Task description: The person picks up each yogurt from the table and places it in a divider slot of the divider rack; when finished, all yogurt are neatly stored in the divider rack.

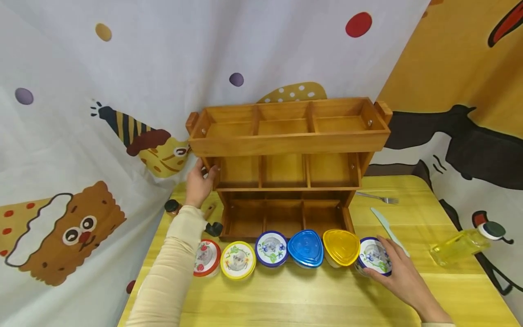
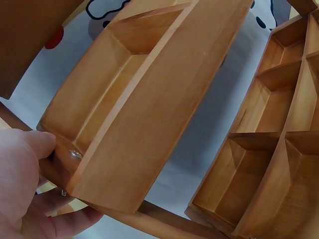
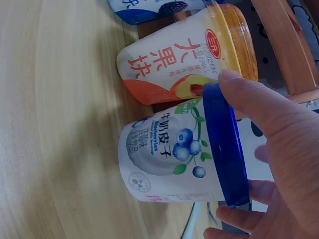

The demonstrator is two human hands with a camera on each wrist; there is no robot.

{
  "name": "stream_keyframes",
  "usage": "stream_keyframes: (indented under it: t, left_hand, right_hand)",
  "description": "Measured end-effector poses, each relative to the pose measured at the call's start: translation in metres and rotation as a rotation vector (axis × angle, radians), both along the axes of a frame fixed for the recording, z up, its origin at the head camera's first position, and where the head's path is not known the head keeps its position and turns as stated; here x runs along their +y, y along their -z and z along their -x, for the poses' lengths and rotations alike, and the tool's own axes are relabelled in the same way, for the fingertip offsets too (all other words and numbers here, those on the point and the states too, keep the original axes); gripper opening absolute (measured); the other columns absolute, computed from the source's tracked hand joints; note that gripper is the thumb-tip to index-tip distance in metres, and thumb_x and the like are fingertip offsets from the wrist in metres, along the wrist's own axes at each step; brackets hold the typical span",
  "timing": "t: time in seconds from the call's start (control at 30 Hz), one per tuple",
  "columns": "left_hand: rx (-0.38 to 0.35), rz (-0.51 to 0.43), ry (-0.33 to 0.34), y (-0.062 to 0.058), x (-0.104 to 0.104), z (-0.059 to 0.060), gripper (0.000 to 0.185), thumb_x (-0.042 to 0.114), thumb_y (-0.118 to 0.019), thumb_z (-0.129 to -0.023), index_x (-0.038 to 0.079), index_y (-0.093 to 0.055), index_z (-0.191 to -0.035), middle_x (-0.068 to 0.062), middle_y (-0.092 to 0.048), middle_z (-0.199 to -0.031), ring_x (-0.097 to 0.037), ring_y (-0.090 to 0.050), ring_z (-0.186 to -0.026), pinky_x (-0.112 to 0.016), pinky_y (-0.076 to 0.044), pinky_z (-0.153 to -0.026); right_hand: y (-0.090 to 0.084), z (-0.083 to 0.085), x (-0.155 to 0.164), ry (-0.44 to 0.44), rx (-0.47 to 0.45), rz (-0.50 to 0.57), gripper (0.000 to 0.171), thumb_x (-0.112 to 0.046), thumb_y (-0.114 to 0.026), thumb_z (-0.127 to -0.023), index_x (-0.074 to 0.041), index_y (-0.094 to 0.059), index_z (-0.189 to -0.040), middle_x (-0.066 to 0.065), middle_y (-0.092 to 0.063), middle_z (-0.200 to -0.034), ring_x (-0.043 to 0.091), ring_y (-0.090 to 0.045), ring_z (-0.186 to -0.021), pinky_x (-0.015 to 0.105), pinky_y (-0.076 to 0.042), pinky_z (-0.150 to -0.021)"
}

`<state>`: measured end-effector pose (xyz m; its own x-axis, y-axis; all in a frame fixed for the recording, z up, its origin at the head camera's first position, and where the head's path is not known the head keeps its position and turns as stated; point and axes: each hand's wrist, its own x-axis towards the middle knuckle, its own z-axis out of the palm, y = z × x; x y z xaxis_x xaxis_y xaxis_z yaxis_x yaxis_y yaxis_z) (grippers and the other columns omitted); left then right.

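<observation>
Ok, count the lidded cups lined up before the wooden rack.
6, in one row, left to right: red-rimmed, yellow-rimmed, purple-rimmed, blue, yellow, and the blueberry cup under the right hand.

oil bottle [image 1: 463, 243] label — too small to read.

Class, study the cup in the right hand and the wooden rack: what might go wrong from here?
1. The right hand grips the blueberry cup by its lid rim; it might slip or the lid pop off.
2. That cup touches the yellow-lidded cup, so lifting may knock it.
3. The left hand holds the rack; a bump could tilt it.
</observation>
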<state>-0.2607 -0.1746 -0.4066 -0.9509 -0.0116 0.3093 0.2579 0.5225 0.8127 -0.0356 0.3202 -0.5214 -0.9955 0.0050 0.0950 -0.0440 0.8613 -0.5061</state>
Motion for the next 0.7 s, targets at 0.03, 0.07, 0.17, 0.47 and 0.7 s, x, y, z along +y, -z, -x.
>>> stream_keyframes:
  t: [0.03, 0.07, 0.17, 0.47, 0.7]
  left_hand:
    - [0.004, 0.005, -0.005, 0.000, 0.001, 0.000, 0.027, 0.017, -0.054, -0.101, 0.003, -0.054, -0.124, -0.021, -0.059, -0.133, -0.039, -0.059, -0.121, -0.050, -0.052, -0.099]
    - [0.002, 0.011, -0.010, 0.000, 0.001, 0.000, 0.026, 0.017, -0.054, -0.101, 0.003, -0.054, -0.124, -0.021, -0.059, -0.133, -0.039, -0.060, -0.121, -0.050, -0.052, -0.098]
    - [0.004, 0.030, -0.025, 0.001, 0.001, 0.001, 0.026, 0.018, -0.053, -0.102, 0.003, -0.054, -0.124, -0.021, -0.059, -0.133, -0.039, -0.060, -0.120, -0.051, -0.054, -0.095]
    - [0.033, 0.067, -0.039, -0.001, 0.002, 0.002, 0.026, 0.018, -0.053, -0.101, 0.002, -0.054, -0.122, -0.023, -0.062, -0.125, -0.040, -0.062, -0.115, -0.052, -0.054, -0.092]
    - [0.031, 0.069, -0.031, -0.001, 0.004, 0.002, 0.024, 0.016, -0.053, -0.101, 0.001, -0.054, -0.120, -0.024, -0.062, -0.125, -0.041, -0.062, -0.115, -0.053, -0.053, -0.092]
  right_hand:
    - [0.000, 0.000, -0.001, 0.000, -0.010, 0.003, 0.104, -0.046, -0.083, -0.075, -0.003, -0.028, -0.152, 0.037, -0.035, -0.143, 0.056, -0.042, -0.121, 0.073, -0.041, -0.086]
    - [0.000, 0.000, -0.001, 0.000, -0.017, 0.007, 0.105, -0.046, -0.083, -0.076, -0.001, -0.027, -0.152, 0.038, -0.035, -0.143, 0.056, -0.042, -0.121, 0.073, -0.041, -0.086]
    - [0.002, 0.002, -0.002, 0.003, -0.015, 0.020, 0.111, -0.045, -0.085, -0.074, 0.004, -0.022, -0.152, 0.040, -0.035, -0.141, 0.055, -0.043, -0.119, 0.071, -0.042, -0.087]
    - [0.004, 0.006, -0.004, 0.014, 0.020, 0.027, 0.120, -0.047, -0.088, -0.069, 0.005, -0.019, -0.153, 0.041, -0.033, -0.141, 0.057, -0.040, -0.120, 0.073, -0.039, -0.089]
    - [-0.013, 0.010, -0.019, -0.034, 0.178, 0.018, 0.118, -0.042, -0.092, -0.061, -0.008, -0.028, -0.154, 0.037, -0.032, -0.144, 0.059, -0.030, -0.128, 0.076, -0.027, -0.095]
